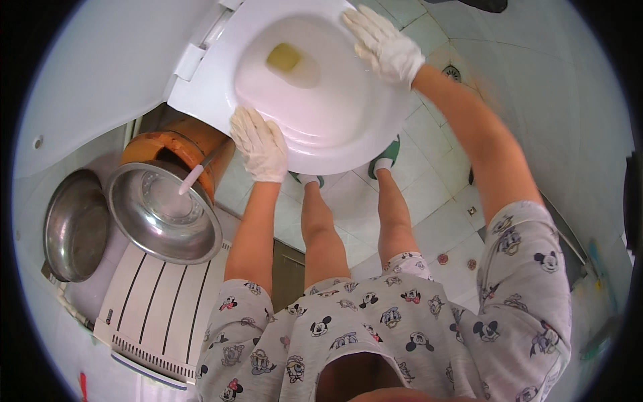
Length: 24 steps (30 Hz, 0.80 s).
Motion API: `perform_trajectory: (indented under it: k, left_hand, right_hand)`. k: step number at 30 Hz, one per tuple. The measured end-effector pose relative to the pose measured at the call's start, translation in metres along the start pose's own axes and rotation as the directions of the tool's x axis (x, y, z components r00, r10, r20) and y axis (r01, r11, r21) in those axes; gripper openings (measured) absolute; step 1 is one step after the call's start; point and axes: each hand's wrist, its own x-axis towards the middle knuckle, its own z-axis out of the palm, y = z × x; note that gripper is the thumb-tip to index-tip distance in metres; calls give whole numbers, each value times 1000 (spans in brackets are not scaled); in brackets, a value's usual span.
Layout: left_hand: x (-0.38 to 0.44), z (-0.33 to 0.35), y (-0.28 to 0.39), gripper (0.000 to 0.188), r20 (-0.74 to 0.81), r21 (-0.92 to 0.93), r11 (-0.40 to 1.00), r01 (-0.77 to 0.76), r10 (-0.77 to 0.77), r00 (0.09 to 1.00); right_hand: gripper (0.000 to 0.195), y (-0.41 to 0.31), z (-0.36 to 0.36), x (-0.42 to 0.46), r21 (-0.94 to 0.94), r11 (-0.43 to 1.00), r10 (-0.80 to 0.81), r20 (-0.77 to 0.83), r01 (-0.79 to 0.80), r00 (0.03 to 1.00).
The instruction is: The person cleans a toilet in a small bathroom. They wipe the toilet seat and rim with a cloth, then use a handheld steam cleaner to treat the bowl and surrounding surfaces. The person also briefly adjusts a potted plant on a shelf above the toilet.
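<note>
Before me is a white toilet bowl [346,108] with a glossy seat [211,85], hinged at the left. A yellow-green patch [284,58] shows at the bottom of the bowl; I cannot tell whether it is water or a sponge. My left hand [258,143], in a white glove, lies on the seat's near left edge with its fingers extended. Across the bowl, my right hand [384,47], gloved too, rests on the upper right edge, fingers stretched out. Neither hand shows anything held, though both palms are hidden.
The raised lid [100,65] stands at the left. Below it, a steel basin [171,241] with a pink-handled tool [192,178] sits against an orange container [216,156]. Another steel basin [75,226] leans behind. A slotted white panel [161,311] lies nearby. A floor drain [451,73] is at right.
</note>
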Motion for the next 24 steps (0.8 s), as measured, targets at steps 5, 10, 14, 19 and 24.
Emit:
perform_trajectory:
  k: [5,10,14,19,24]
  left_hand:
    - [-68,-5,83,55,148,-62,998,-26,35,988]
    - [-102,3,109,57,161,-115,993,-33,51,986]
    - [-107,4,101,58,162,-105,987,-125,141,977]
    - [-70,15,142,58,242,-193,977,-94,140,960]
    - [-30,49,219,58,143,-304,951,-62,110,984]
  right_hand:
    - [67,-92,20,-116,60,981,178,107,-185,978]
    - [56,-200,44,-156,139,982,109,131,-127,985]
    - [53,-174,48,-162,263,939,190,137,-221,972]
    - [54,-62,17,-108,-144,950,263,-107,-276,959]
    - [52,-54,13,-80,-24,950,294,-269,-311,917]
